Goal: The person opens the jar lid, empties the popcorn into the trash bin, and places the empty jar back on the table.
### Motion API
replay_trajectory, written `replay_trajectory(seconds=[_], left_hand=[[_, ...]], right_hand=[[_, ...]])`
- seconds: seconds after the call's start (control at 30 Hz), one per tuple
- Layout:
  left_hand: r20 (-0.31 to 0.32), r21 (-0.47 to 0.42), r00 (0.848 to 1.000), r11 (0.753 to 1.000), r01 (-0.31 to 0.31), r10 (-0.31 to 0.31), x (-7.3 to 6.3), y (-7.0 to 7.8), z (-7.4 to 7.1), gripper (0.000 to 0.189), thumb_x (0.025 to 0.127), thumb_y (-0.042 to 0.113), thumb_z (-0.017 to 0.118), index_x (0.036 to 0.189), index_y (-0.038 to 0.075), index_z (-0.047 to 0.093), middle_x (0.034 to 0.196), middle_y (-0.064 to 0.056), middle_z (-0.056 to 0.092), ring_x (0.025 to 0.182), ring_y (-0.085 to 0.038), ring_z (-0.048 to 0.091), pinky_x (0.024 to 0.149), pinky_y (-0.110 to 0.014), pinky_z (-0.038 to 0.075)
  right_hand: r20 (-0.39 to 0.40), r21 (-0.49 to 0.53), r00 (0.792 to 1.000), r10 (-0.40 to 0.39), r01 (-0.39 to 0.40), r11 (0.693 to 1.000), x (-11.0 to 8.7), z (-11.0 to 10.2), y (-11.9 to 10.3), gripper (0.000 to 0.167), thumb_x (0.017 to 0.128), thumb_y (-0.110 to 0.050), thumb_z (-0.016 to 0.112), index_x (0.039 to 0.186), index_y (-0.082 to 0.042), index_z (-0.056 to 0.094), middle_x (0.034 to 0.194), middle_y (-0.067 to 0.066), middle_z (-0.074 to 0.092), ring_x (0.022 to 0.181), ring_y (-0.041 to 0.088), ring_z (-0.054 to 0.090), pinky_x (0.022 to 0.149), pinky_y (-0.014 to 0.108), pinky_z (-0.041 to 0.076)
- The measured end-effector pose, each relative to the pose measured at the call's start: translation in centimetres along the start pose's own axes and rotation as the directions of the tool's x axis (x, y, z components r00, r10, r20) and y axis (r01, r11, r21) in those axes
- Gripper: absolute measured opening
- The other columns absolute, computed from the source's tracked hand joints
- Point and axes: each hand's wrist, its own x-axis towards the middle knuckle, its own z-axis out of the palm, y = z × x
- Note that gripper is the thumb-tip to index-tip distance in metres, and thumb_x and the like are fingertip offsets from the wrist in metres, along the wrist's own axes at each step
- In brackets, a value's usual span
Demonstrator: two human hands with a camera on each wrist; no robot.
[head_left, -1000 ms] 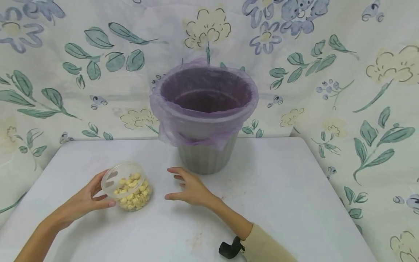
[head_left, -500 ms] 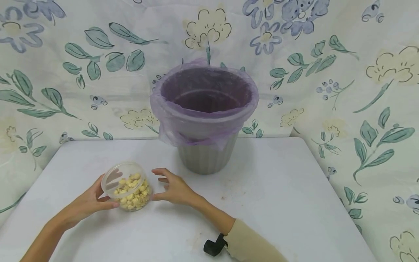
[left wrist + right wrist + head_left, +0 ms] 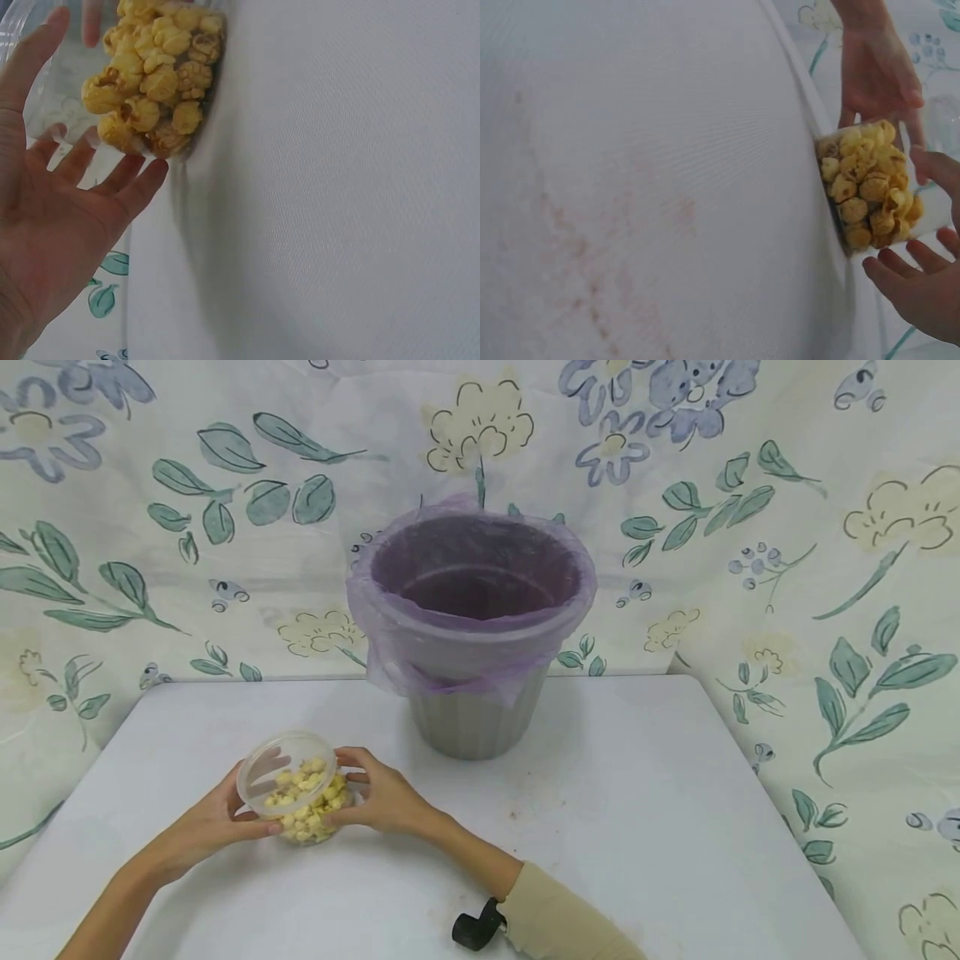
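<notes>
A clear plastic jar (image 3: 303, 822), partly filled with yellow popcorn (image 3: 157, 82), stands upright on the white table at the left. My left hand (image 3: 213, 822) holds its left side, thumb in front and fingers reaching round behind. From the right, my right hand (image 3: 382, 793) has its thumb across the front of the jar and its fingertips at the far side. The right wrist view shows the jar (image 3: 870, 191) between both hands, with the right thumb and fingers curved around it.
Behind the jar, at the back middle of the table (image 3: 637, 793), stands a grey bin (image 3: 476, 718) lined with a purple plastic bag (image 3: 472, 652). A floral cloth (image 3: 300, 568) hangs behind. Small brownish specks dot the table.
My right hand has moved left from in front of the bin to the jar and now grips its right side. My left hand has shifted slightly right; the jar stays in place.
</notes>
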Motion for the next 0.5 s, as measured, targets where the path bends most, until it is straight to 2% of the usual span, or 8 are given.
replay_trajectory(seconds=[0.27, 0.5], left_hand=[[-0.006, 0.001, 1.000, 1.000, -0.018, 0.018, 0.16, 0.37, 0.48, 0.094, 0.090, 0.005, 0.072, 0.159, 0.010, 0.009, 0.156, -0.028, 0.022, 0.119, 0.015, 0.037, 0.088, -0.018, 0.044], [-0.012, 0.012, 0.999, 0.999, -0.034, 0.034, 0.20, 0.97, 0.78, 0.092, 0.089, 0.006, 0.072, 0.159, 0.009, 0.012, 0.154, -0.026, 0.027, 0.117, 0.013, 0.043, 0.085, -0.025, 0.050]], right_hand=[[-0.008, -0.031, 1.000, -0.001, 0.001, 1.000, 0.04, -0.05, -0.28, 0.084, 0.080, -0.015, 0.086, 0.150, -0.017, 0.038, 0.148, -0.002, 0.045, 0.126, 0.010, 0.052, 0.099, 0.023, 0.044], [-0.005, -0.057, 1.000, -0.006, 0.006, 0.998, -0.23, -0.48, -0.78, 0.088, 0.080, -0.017, 0.086, 0.151, -0.017, 0.035, 0.147, -0.001, 0.045, 0.125, 0.010, 0.052, 0.098, 0.022, 0.044]])
